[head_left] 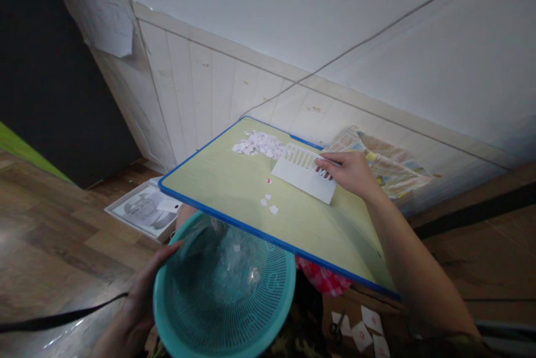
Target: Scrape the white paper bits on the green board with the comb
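My right hand (pixel 350 172) is closed on one end of a flat white slotted panel (pixel 299 179), which rests on or just above a pale yellow-green folding table top (pixel 209 182) with a blue rim. Beyond the panel's left end lies a heap of small white paper pieces (pixel 258 144). Several loose paper bits (pixel 273 210) are scattered nearer the table's front edge. Below that edge, my left hand (pixel 142 291) grips the rim of a teal plastic colander (pixel 272 324), thumb on top and other fingers hidden. Inside the colander is clear crumpled plastic (pixel 234 268) with one white scrap on it.
An open white box (pixel 140 210) stands on the wooden floor at the left. Scissors (pixel 336 330) and several white cards (pixel 362 337) lie below the table. Patterned cloth (pixel 377 157) sits against the white panelled wall, where a cable (pixel 335 59) runs diagonally.
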`<act>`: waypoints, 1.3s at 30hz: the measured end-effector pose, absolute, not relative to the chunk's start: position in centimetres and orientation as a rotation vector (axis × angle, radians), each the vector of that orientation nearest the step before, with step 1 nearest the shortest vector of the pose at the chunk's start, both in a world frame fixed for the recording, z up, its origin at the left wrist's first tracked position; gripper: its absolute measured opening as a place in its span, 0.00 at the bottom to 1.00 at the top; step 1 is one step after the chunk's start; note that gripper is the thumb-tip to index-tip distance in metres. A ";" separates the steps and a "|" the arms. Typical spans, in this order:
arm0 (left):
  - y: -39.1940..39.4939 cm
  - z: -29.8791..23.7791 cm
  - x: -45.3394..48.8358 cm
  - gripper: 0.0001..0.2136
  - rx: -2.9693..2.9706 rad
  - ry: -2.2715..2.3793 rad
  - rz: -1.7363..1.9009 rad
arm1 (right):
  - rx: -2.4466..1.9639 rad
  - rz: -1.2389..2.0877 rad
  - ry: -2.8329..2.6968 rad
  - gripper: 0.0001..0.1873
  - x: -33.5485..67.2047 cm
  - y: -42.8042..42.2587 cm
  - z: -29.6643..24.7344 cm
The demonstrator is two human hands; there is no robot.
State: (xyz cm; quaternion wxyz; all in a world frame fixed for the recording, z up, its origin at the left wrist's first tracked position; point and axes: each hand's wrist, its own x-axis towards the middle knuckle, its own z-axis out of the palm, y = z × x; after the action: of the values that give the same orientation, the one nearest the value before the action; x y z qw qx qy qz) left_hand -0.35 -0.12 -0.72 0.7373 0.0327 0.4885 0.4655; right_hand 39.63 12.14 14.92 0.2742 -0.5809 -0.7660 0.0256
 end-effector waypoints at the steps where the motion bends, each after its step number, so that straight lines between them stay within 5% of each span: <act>1: -0.1 -0.6 -0.3 0.05 0.068 1.090 1.014 | -1.562 0.046 -2.083 0.16 39.5 12.3 15.1; 22: -0.1 -0.7 -0.5 0.07 0.047 1.098 1.065 | -1.542 -0.074 -2.155 0.13 35.5 18.1 15.6; 39: -0.2 -0.2 -0.2 0.07 0.037 1.085 1.036 | -1.443 -0.105 -1.939 0.13 37.9 9.6 11.2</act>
State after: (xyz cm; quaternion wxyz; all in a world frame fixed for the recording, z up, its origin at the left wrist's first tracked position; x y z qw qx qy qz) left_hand -0.16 -0.20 -0.18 0.7316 0.0170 0.4930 0.4706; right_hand 37.94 9.61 11.20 0.3534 -0.5582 -0.7496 -0.0404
